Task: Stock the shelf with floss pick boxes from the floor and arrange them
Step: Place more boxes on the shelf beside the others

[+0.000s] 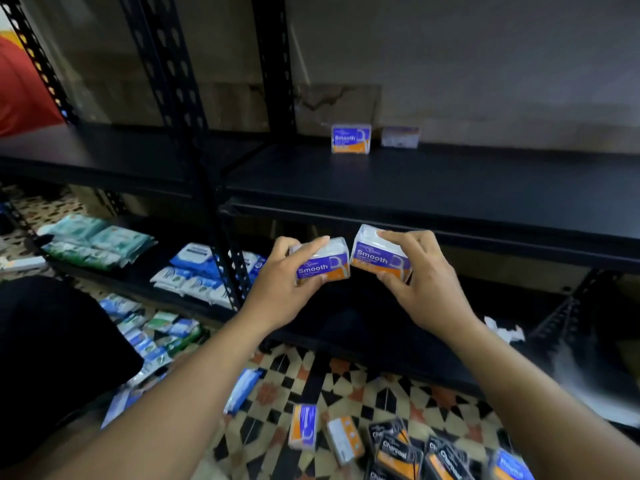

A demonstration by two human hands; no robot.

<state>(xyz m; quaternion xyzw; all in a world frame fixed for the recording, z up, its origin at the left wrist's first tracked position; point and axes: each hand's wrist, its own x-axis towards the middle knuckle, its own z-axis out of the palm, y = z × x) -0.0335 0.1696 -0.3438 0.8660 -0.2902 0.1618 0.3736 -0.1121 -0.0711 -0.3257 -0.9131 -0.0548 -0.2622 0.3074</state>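
Holding one purple-and-orange floss pick box apiece, both hands sit just below the front edge of the black shelf. Far left, lower level: wipe packs, green and blue, heaped. Left hand grips the left box, fingers curled over its top. The right box is tilted, its corner close to the left one; right hand pinches it top and bottom. Back of shelf: upright box, with a blurred box just right of it. Tiled floor below: fallen boxes, then black Charcoal packs.
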